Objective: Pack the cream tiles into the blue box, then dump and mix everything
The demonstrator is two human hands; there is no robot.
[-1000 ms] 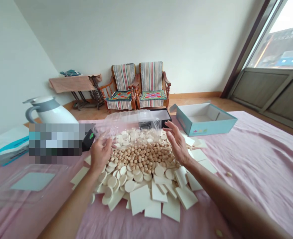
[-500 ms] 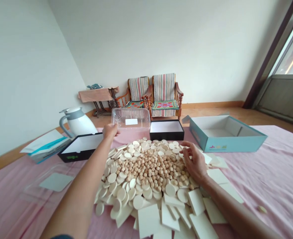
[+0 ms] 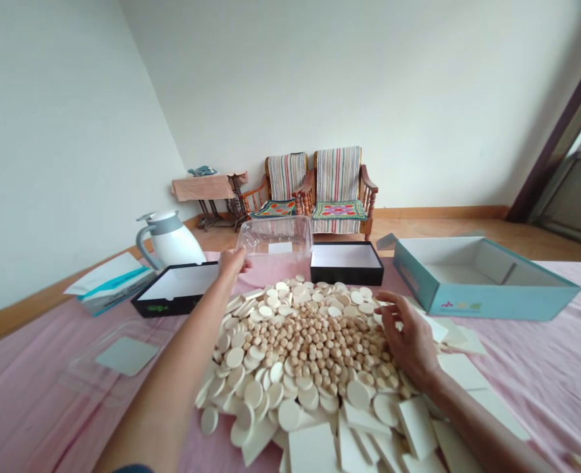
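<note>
My left hand reaches forward with its fingers closed on the near left edge of a clear plastic container, which bears a white label. At the right side of a wide heap, my right hand has loosely bent fingers, held apart with nothing visible in them. Small wooden cubes with rounded corners form the middle of the heap. Pale wooden discs surround them, and flat square wooden pieces lie at the near side. Whether the right fingertips touch any pieces, I cannot tell.
Two black boxes with white insides, one left and one behind the heap, stand on the pink cloth. A large blue box is at right. Leftward are a white jug, a packet and a clear lid.
The plastic container has tipped from more upright to lower, its label now nearer the cloth. The whole view has shifted, moving things rightward. My right hand stays beside the heap.
</note>
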